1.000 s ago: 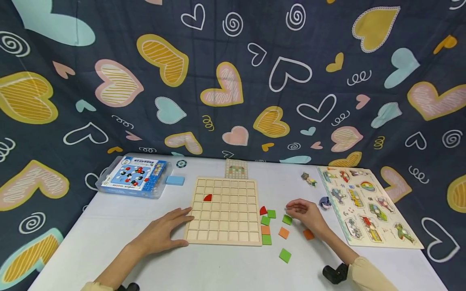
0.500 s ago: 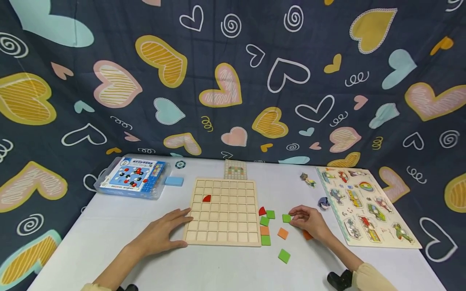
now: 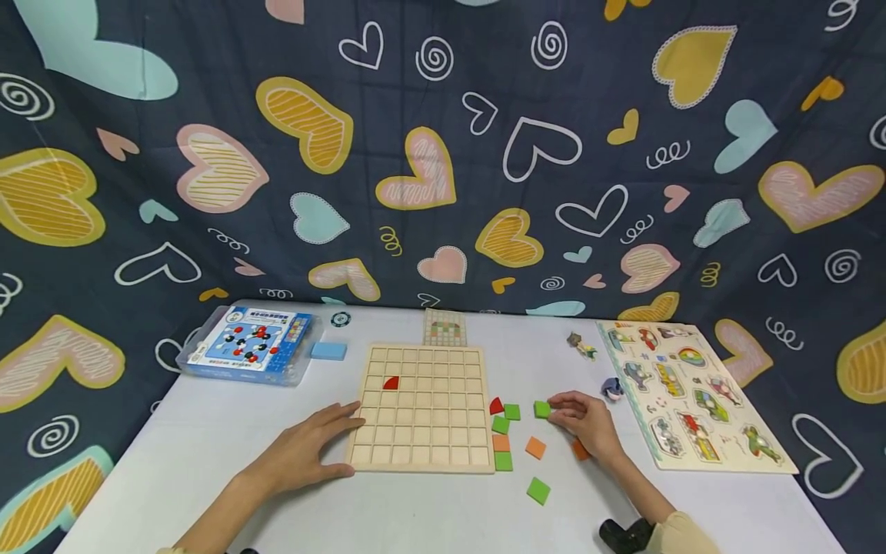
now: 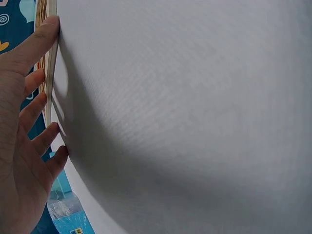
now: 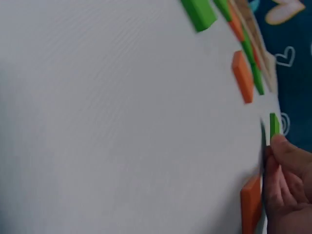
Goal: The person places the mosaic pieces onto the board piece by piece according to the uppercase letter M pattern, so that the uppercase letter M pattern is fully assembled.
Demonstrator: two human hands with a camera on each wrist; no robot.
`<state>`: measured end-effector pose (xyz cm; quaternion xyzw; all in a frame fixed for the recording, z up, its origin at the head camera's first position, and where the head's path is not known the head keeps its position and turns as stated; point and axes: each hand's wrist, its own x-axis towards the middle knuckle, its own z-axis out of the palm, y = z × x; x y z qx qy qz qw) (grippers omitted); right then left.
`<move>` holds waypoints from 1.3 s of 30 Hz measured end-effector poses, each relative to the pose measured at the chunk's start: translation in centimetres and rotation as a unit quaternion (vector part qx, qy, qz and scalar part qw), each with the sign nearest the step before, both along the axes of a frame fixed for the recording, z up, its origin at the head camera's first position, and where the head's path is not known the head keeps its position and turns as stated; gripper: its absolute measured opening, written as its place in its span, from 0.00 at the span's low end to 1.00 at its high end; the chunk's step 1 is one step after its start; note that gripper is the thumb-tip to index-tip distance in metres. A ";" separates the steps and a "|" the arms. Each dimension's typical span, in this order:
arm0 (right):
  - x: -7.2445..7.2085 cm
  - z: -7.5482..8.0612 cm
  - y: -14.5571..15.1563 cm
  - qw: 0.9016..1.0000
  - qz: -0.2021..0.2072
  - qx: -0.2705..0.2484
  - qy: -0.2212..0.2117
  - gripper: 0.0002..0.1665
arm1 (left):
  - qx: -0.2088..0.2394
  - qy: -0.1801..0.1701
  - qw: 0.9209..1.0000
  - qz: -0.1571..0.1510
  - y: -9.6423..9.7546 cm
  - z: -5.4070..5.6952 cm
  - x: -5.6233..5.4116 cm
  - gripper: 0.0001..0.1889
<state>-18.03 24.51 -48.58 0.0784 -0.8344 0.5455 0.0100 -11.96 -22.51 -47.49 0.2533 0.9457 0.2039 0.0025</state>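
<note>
Several tiles [image 3: 501, 443] between hands [image 3: 588, 423], puzzle [image 3: 692, 392] right, box [image 3: 245, 344] left

Head cam looks forward and down from well back, so it gets most of the worktop [image 3: 311, 523] plus the heart-print cloth [image 3: 404, 100]. Both wrist cams sit close and look tilted sideways: left hand [image 4: 24, 173] along one's left edge, right hand [image 5: 292, 190] lower right in the other. Head and right wrist share the green tile [image 5: 274, 125]; head and left wrist, the grid board's [image 3: 424, 468] edge.
</note>
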 end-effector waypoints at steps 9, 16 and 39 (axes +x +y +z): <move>-0.7 0.5 -1.3 0.995 -0.073 -0.019 -0.059 0.16 | -0.004 0.001 1.000 0.001 -0.1 0.0 0.0 0.38; -1.6 0.8 -2.6 0.992 -0.085 -0.055 -0.082 0.18 | -0.005 -0.005 1.000 0.005 -0.1 0.0 0.0 0.38; -3.6 0.9 -8.7 0.981 -0.076 -0.150 -0.097 0.18 | -0.003 -0.006 1.000 0.008 -0.1 -0.1 0.0 0.37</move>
